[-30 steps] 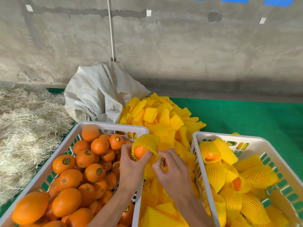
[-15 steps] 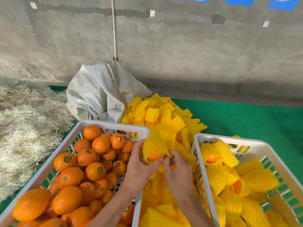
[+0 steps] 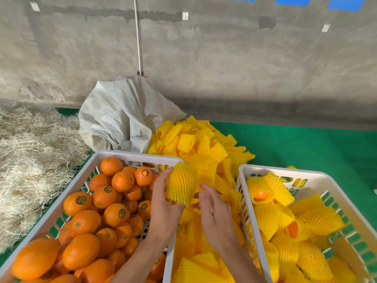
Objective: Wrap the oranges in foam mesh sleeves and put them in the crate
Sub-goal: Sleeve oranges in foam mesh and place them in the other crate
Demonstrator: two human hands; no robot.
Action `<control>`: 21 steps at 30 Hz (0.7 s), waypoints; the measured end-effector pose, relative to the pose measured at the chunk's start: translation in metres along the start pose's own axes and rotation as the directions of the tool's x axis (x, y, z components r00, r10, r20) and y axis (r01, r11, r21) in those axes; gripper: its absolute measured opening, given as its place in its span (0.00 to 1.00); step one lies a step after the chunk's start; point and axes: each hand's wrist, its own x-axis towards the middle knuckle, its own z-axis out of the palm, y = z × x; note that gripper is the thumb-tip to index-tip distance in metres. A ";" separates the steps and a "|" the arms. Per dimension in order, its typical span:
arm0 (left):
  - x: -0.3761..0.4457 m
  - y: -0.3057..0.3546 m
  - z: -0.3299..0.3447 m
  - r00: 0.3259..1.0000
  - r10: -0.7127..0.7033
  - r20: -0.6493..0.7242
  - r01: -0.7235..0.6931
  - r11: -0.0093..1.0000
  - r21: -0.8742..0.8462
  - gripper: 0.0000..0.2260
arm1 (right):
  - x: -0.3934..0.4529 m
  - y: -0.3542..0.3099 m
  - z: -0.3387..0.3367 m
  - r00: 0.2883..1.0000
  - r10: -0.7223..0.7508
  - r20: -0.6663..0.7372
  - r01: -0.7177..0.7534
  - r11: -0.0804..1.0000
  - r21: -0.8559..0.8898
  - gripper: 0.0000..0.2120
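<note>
- Two white crates flank us: the left crate (image 3: 61, 203) is heaped with bare oranges (image 3: 114, 213), the right crate (image 3: 344, 193) holds oranges already in yellow mesh (image 3: 318, 217).
- Our left hand (image 3: 163, 207) grasps a sleeved orange (image 3: 181, 184), fingers curled round its left side, holding it above the gap between the crates.
- Our right hand (image 3: 214, 217) hovers just beside it, fingers relaxed and spread, gripping nothing.
- Loose foam sleeves (image 3: 204, 148) lie piled between and beyond the crates, on green matting (image 3: 306, 146).
- Behind the left crate slumps a grey sack (image 3: 122, 115); straw (image 3: 30, 156) lies at far left.
</note>
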 end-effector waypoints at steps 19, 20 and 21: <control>0.004 -0.021 -0.004 0.911 -0.391 0.131 0.331 0.883 0.334 0.16 | 0.027 -0.003 -0.036 0.837 0.475 -0.273 0.073 0.396 0.915 0.35; 0.003 -0.021 -0.004 0.872 -0.465 0.149 0.402 0.857 0.323 0.18 | 0.027 -0.004 -0.035 0.838 0.467 -0.281 0.070 0.419 0.905 0.34; 0.004 -0.022 -0.005 0.842 -0.518 0.155 0.454 0.833 0.316 0.18 | 0.027 -0.003 -0.034 0.841 0.458 -0.288 0.065 0.443 0.894 0.32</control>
